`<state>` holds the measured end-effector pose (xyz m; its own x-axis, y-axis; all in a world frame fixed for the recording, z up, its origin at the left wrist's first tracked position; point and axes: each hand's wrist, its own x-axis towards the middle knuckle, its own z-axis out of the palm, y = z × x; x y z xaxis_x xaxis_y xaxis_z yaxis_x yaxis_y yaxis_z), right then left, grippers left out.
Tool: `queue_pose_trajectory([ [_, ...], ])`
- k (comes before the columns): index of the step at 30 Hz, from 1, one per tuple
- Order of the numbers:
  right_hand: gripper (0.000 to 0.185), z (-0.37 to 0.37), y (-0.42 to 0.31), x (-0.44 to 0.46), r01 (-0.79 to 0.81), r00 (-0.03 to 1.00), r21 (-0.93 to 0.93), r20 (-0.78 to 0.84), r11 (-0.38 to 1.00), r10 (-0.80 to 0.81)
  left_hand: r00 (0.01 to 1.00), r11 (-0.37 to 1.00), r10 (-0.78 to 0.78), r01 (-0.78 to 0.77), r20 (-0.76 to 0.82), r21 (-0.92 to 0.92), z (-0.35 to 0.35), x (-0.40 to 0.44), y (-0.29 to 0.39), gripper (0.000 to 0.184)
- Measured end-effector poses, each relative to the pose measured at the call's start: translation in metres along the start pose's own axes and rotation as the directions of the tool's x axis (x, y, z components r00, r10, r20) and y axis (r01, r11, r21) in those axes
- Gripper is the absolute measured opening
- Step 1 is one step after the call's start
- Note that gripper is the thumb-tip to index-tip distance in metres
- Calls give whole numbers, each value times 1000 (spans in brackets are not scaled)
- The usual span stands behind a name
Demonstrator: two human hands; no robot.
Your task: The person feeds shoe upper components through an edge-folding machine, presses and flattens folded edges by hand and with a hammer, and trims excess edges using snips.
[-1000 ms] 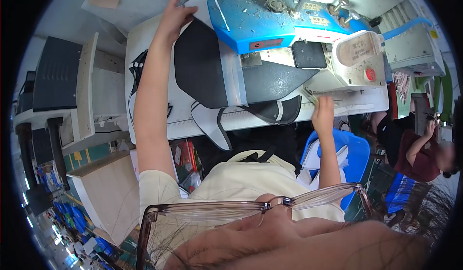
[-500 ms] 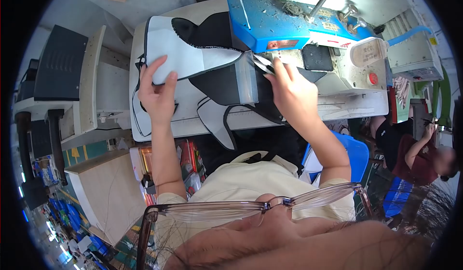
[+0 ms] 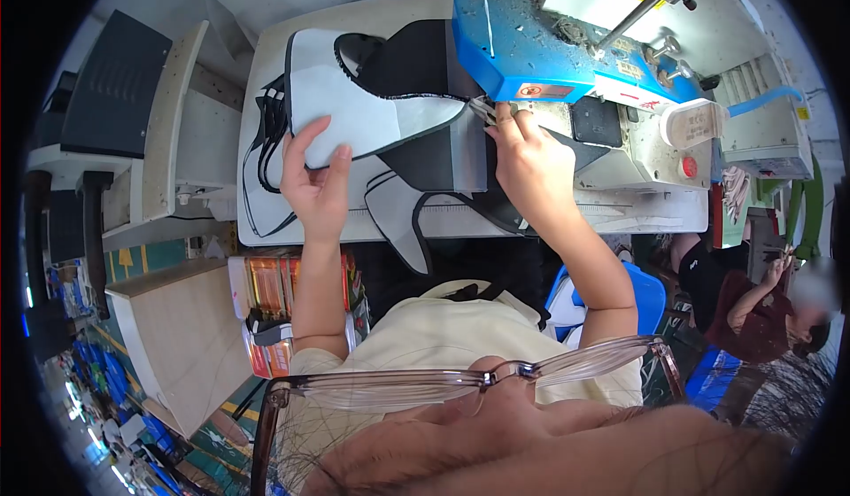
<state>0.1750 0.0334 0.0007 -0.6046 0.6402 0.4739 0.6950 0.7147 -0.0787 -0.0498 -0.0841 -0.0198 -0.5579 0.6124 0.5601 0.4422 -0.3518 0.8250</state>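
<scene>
A white shoe-upper piece (image 3: 345, 93) with black edging lies on the sewing-machine table, its narrow tip by the blue machine head (image 3: 522, 49). My left hand (image 3: 317, 182) pinches its lower left edge between thumb and fingers. At that tip, my right hand (image 3: 534, 159) grips a slim two-pronged metal tool (image 3: 482, 109), perhaps tweezers; the fingers cover most of it. Black material (image 3: 425, 159) with a greyish translucent strip (image 3: 469, 146) lies below and behind the white piece. Another white piece with black edging (image 3: 398, 226) hangs over the table's front edge.
On the machine bed are a black rectangular plate (image 3: 597, 121) and a clear plastic cup (image 3: 692, 124). More black-edged pieces (image 3: 266, 155) lie at the table's left. A wooden box (image 3: 177, 337) stands lower left. Another person (image 3: 753, 306) sits at far right.
The view has shifted, moving the machine right in the picture. My left hand still holds the white piece. My right fingertips and the tool are closer to the piece's tip and the blue head's edge.
</scene>
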Motion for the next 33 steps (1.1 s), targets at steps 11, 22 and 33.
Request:
queue_pose_trajectory([
  [11, 36, -22, 16, -58, -41, 997, 256, -48, 966, 55, 956, 953, -265, 279, 122, -115, -20, -57, 16, 38],
  [22, 39, 58, 139, -215, -233, 956, 153, -146, 960, 255, 900, 895, -436, 431, -22, -116, -99, -104, -17, 61],
  [33, 17, 32, 52, -155, 163, 944, 322, -325, 932, -53, 803, 748, -579, 593, -145, 298, -155, -185, -42, 42],
])
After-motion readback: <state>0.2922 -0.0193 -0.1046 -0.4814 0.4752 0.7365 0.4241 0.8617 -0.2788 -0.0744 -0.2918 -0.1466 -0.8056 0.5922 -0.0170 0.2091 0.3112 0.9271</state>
